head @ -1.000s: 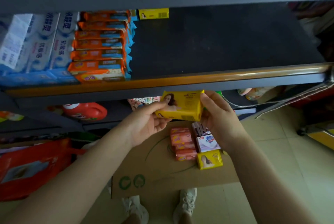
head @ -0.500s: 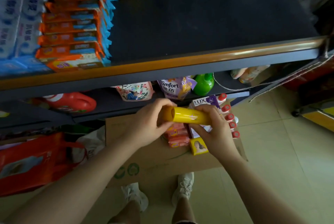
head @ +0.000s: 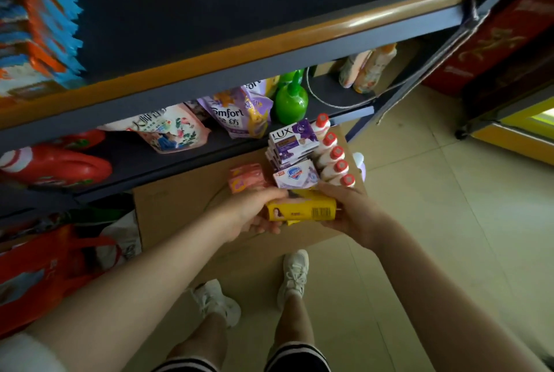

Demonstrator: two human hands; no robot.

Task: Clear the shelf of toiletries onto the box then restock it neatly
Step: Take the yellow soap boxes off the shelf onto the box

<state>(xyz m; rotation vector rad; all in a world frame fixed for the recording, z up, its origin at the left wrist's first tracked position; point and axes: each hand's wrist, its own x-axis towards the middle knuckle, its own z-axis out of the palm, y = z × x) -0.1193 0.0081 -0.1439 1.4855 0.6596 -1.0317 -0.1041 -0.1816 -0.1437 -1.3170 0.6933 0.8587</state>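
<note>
A yellow soap box [head: 301,210] is gripped at its two ends by my left hand [head: 254,215] and my right hand [head: 349,211], low over the cardboard box [head: 180,200] on the floor. Beneath it part of another yellow box shows. On the cardboard lie orange-pink soap packs [head: 247,176], a white-purple soap box [head: 295,175], a stack of purple LUX boxes [head: 292,139] and a row of red-capped bottles [head: 332,155]. The dark shelf [head: 239,2] above is mostly bare, with orange-blue packs [head: 36,20] at its left.
The lower shelf holds a red detergent bottle [head: 54,164], refill pouches [head: 239,110], a green bottle [head: 290,98] and pale bottles [head: 365,67]. A red bag [head: 45,275] stands at the left. My feet [head: 293,275] are on tiled floor before the cardboard. A red cabinet [head: 494,41] is right.
Both hands have carried the yellow soap box down from just below the shelf edge to the cardboard box. My head has tilted down, so the shelf has slid up in view.
</note>
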